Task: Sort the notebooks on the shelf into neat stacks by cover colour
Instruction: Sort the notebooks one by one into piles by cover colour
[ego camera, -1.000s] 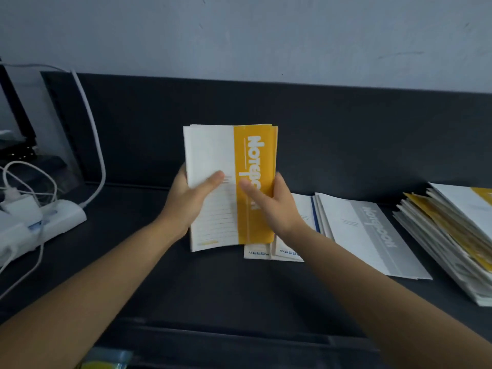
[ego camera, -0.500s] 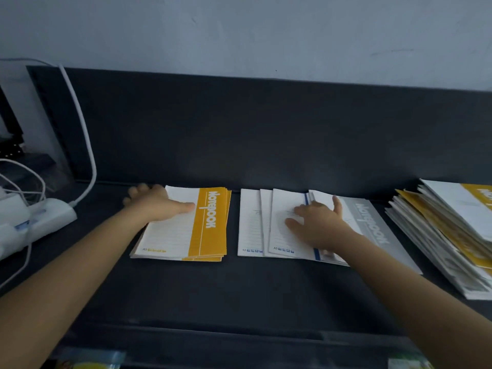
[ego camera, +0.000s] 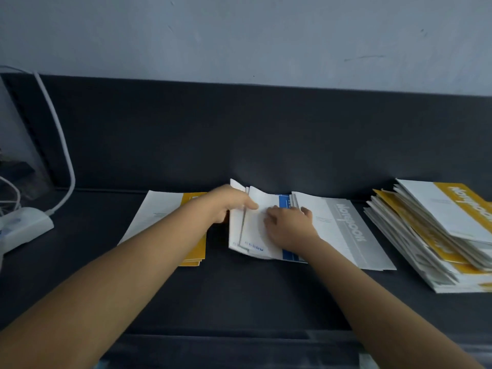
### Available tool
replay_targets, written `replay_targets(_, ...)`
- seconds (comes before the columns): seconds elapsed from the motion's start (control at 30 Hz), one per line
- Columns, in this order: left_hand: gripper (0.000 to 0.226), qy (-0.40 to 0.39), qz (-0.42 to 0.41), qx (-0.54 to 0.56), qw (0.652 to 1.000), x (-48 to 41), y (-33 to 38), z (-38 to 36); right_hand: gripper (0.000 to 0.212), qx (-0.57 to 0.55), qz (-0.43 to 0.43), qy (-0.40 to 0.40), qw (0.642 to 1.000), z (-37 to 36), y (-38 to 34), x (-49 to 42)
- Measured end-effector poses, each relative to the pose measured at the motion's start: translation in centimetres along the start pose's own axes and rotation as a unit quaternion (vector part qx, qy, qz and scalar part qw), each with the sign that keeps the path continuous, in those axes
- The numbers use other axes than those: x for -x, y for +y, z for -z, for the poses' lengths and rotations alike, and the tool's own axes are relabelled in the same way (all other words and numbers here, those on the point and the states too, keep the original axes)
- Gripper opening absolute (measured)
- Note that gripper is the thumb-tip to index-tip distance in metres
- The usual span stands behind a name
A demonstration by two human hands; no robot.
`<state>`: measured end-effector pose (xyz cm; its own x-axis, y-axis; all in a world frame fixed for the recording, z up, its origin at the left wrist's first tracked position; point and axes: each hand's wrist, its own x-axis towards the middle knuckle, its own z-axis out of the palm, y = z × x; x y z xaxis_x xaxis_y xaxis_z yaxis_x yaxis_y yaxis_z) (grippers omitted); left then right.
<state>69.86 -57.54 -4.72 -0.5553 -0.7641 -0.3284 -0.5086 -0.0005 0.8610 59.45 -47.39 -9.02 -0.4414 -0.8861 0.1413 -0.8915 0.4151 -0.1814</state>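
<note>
Left hand [ego camera: 230, 206] pinches the blue notebooks [ego camera: 259, 237] at their edge. They look light and floppy. Right hand [ego camera: 290, 226] rests bent-fingered beside it, grip unclear.

Far left: white plastic power strip [ego camera: 25, 227], flat, with a thick white round cable [ego camera: 62, 145] running from its right end up and away in a curve toward the far left corner; thin white wires [ego camera: 12, 187] loop just left of it, ends out of view. Behind the cable stands a translucent pale panel [ego camera: 24, 139], identity unclear. Far side: matt charcoal back panel [ego camera: 186, 134] spans left to right, with a pale blue-grey painted wall [ego camera: 239, 35] above it bearing a faint scuff [ego camera: 364, 57] at right.
</note>
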Motion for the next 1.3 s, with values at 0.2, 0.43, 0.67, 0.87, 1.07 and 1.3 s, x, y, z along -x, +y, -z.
replay_targets(0.2, 0.052, 0.026, -0.075, 0.089, 0.993, 0.6, -0.4, -0.1, 0.036, -0.249, -0.06, 0.054, 0.965, 1.3, 0.9, -0.1)
replay_targets(0.43, 0.049, 0.069, -0.275, 0.245, 0.927, 3.5, -0.4, 2.8, 0.042, -0.654, -0.037, 0.01, 0.756, 5.0, 0.6, 0.7)
replay_targets(0.67, 0.051, 0.075, -0.282, 0.216, 0.932, 3.1, -0.7, 2.1, 0.028, -0.659, -0.051, 0.088, 0.745, 3.9, -0.5, 0.6)
replay_targets(0.87, 0.05, 0.131, -0.277, 0.19, 0.933, 2.2, -0.9, 0.6, 0.047, -0.619, -0.024, 0.104, 0.778, 3.8, -0.7, 0.0)
replay_targets(1.07, 0.052, 0.099, -0.121, 0.099, 0.983, 0.0, -2.0, 1.5, 0.041, -0.304, -0.146, 0.126, 0.933, 5.4, 5.2, 0.3)
replay_targets(1.3, 0.078, 0.254, -0.15, -0.382, 0.876, -0.1, -1.7, -0.6, 0.053, 0.029, -0.19, -0.023, 0.981, 3.0, 10.7, 1.7)
